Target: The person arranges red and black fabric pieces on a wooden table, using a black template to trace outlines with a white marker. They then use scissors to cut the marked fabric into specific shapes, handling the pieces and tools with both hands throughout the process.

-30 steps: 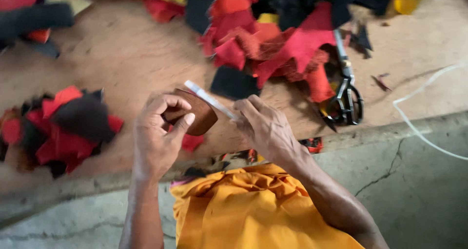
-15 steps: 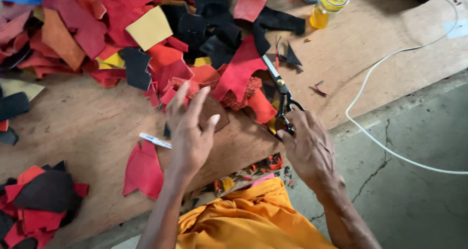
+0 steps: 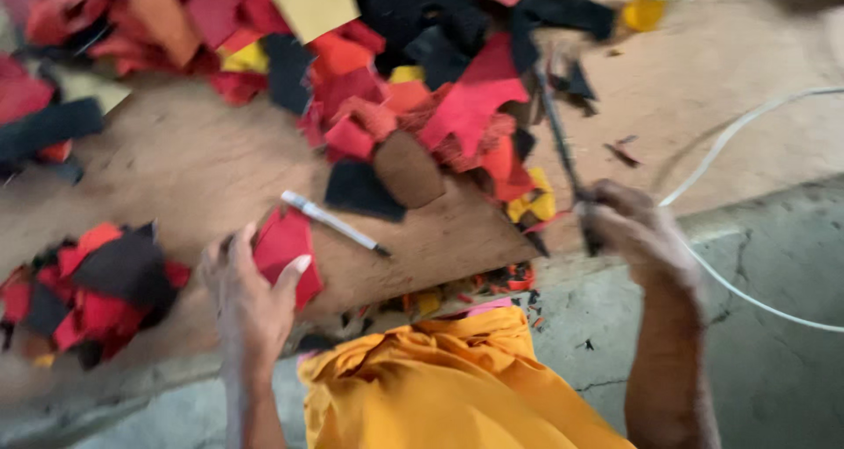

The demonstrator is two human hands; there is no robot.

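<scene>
Wooden board (image 3: 176, 176), left hand (image 3: 251, 295) open on red scrap (image 3: 283, 248), right hand (image 3: 629, 225) gripping scissors (image 3: 558, 146).

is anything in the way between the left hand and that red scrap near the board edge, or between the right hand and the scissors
Nothing visible. The left hand already rests its fingers on the red scrap, and the right hand is closed around the scissors. The white pen lies beside the scrap, clear of both.
</scene>
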